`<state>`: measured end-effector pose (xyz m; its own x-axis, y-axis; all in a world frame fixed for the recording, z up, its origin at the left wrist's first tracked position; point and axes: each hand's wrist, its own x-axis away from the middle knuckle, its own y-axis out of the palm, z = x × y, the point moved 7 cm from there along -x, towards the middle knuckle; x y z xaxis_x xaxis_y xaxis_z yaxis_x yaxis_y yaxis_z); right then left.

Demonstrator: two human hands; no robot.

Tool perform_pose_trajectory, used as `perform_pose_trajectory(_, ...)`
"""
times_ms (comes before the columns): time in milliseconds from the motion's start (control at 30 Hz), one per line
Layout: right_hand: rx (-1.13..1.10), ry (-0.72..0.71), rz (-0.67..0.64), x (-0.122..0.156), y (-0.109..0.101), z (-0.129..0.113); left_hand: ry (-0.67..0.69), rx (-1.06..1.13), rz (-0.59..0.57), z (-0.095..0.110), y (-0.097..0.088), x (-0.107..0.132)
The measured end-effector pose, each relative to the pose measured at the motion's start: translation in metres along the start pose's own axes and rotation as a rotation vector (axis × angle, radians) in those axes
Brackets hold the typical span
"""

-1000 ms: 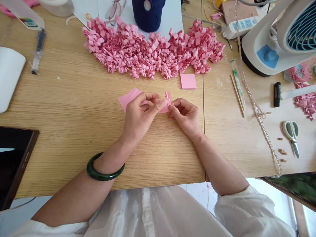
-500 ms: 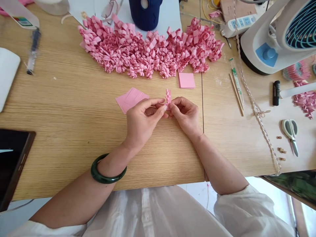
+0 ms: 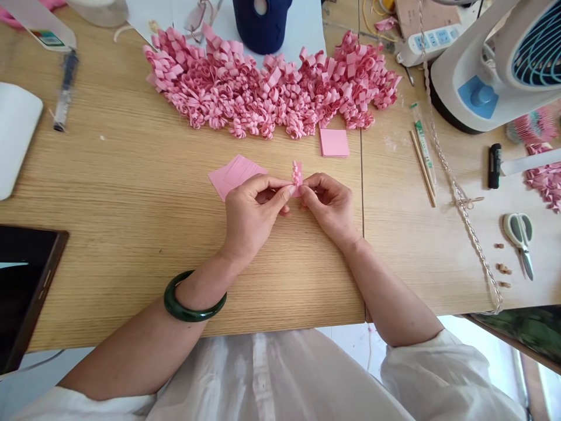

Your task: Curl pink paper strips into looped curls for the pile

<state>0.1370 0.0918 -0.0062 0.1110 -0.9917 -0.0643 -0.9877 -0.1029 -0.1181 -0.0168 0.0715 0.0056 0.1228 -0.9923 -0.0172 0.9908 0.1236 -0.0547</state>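
Observation:
Between my two hands is a small pink paper piece (image 3: 297,172) with a row of little curls along its left side. My left hand (image 3: 254,207) pinches its lower left part between thumb and fingers. At its right edge my right hand (image 3: 328,202) pinches it too, fingers bent in. A fanned stack of pink paper sheets (image 3: 234,175) lies just beyond my left hand. Past my right hand sits a neat pile of pink paper squares (image 3: 333,142). A long heap of curled pink paper pieces (image 3: 263,93) spreads across the table behind them.
At the back stands a dark blue container (image 3: 260,26). To the right are a fan (image 3: 473,76), a power strip (image 3: 429,44), wooden sticks (image 3: 423,169), a twisted cord (image 3: 456,187), a black marker (image 3: 494,166) and scissors (image 3: 520,237). A dark-screened device (image 3: 28,280) lies at left.
My fingers have shifted slightly on the curled paper piece, with the left fingertips lower and more apart from the right ones. The whole view has moved a little.

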Motion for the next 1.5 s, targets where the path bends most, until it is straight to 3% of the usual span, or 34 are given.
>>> perform_pose_trajectory(600, 0.02, -0.022, -0.065, 0.001, 0.003, -0.003, 0.102, -0.164, 0.07, 0.006, -0.007, -0.002)
perform_pose_trajectory(767, 0.02, 0.011, 0.02, 0.001, -0.001, -0.001, 0.002, -0.049, 0.012, 0.003, -0.003, -0.002)
perform_pose_trajectory(967, 0.034, 0.036, 0.107, 0.0, -0.008, -0.001, 0.083, 0.052, 0.094, 0.022, -0.006, 0.007)
perform_pose_trajectory(1200, 0.032, 0.029, 0.11, 0.001, -0.008, -0.002, -0.076, 0.127, -0.009, -0.004, 0.007, 0.006)
perform_pose_trajectory(1500, -0.004, 0.052, 0.058, 0.001, -0.002, 0.0, -0.037, 0.11, -0.011, -0.005, 0.005, 0.003)
